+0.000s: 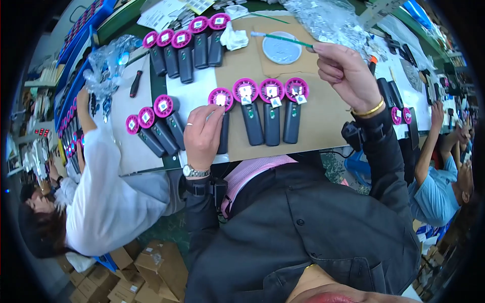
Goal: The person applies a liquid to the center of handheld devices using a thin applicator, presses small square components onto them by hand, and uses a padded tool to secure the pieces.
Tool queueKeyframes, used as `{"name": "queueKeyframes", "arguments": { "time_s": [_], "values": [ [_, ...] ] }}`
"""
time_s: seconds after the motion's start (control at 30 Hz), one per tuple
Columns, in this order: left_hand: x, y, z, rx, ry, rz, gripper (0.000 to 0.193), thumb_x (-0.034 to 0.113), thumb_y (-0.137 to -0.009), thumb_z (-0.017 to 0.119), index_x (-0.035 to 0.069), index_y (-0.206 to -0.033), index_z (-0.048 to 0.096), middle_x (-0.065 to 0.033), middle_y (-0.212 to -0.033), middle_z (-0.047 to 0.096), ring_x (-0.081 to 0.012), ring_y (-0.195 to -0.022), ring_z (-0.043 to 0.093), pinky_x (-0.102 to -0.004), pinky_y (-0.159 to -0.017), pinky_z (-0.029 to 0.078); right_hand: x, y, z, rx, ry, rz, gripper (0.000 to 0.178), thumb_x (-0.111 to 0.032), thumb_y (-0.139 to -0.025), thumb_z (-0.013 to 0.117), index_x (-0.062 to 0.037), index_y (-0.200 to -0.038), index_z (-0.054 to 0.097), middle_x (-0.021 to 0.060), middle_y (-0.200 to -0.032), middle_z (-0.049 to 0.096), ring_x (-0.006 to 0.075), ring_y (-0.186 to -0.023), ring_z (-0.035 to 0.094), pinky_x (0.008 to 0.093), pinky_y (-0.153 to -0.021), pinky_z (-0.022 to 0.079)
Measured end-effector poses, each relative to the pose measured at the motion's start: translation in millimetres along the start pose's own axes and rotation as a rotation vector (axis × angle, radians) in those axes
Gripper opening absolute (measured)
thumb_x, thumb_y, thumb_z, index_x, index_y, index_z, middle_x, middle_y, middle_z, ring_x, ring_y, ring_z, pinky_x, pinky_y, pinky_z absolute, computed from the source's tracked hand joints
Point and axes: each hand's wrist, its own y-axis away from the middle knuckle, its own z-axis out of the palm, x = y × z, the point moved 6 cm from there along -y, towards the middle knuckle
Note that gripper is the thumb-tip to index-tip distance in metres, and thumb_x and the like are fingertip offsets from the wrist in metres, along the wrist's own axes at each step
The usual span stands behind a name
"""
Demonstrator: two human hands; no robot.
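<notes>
My right hand [342, 70] is raised over the table's far right side, fingers pinched round a thin green stick [283, 38] with a pale tip. The stick reaches left over the rim of a round white dish [282, 48] holding a greyish substance. My left hand [202, 136] is closed in a pinch at the lower edge of a handheld fan's pink head [221, 98]; its fingertips hide whether something small is between them. That fan's black handle [224, 134] lies beside the hand. Right of it, three similar fans [272, 116] lie side by side, with white squares on their heads.
More pink-headed fans lie at the back [186, 63] and left [156, 129]. A screwdriver [136, 84], crumpled white tissue [234, 38] and clear plastic bags [323, 20] surround the work area. A person in white [116, 197] is at left, another in light blue [434, 194] at right.
</notes>
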Motion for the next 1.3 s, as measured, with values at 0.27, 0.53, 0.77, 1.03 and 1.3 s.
{"name": "queueKeyframes", "arguments": {
  "time_s": [0.27,0.53,0.77,1.03,1.3],
  "values": [
    [-4,9,1,0.021,0.001,-0.001,0.035,-0.005,-0.084,0.082,0.002,-0.118,0.078,-0.0125,-0.112,0.075,-0.0344,-0.102,0.073,-0.0449,-0.086,0.06,22,38,80,0.008,0.803,-0.566,0.024,-0.006,-0.098,0.08,0.0003,-0.121,0.081,0.0004,-0.072,0.058,0.0112,-0.069,0.059,0.0279,-0.061,0.044],
    [-7,15,0,0.054,0.023,0.001,0.033,-0.003,-0.084,0.082,0.003,-0.116,0.078,-0.0112,-0.111,0.075,-0.0324,-0.1,0.073,-0.0434,-0.084,0.059,46,56,128,-0.238,1.34,-1.112,0.041,-0.003,-0.077,0.087,-0.0002,-0.117,0.079,0.0064,-0.085,0.062,0.0233,-0.074,0.066,0.0381,-0.063,0.052],
    [-6,13,-4,0.073,0.022,0.008,0.029,-0.004,-0.086,0.083,0.001,-0.114,0.079,-0.012,-0.109,0.076,-0.032,-0.098,0.074,-0.0422,-0.082,0.058,55,52,141,-0.295,1.471,-1.142,0.041,-0.005,-0.076,0.082,0.0009,-0.117,0.077,0.0065,-0.09,0.062,0.0233,-0.079,0.067,0.0399,-0.066,0.054],
    [-9,15,-5,0.088,0.033,0.015,0.028,-0.006,-0.085,0.084,0.001,-0.112,0.079,-0.0122,-0.106,0.077,-0.0314,-0.096,0.074,-0.0416,-0.08,0.058,66,49,150,-0.357,1.521,-1.142,0.037,-0.006,-0.08,0.075,0.0024,-0.116,0.075,0.0062,-0.093,0.06,0.0217,-0.08,0.067,0.0385,-0.068,0.055],
    [-14,19,-5,0.082,0.043,0.016,0.03,-0.004,-0.082,0.083,0.003,-0.111,0.078,-0.0104,-0.109,0.076,-0.0315,-0.098,0.073,-0.0428,-0.083,0.057,59,54,148,-0.373,1.492,-1.133,0.041,-0.005,-0.077,0.08,0.0029,-0.117,0.076,0.0059,-0.088,0.057,0.0216,-0.076,0.065,0.0388,-0.066,0.054]
  ]
}}
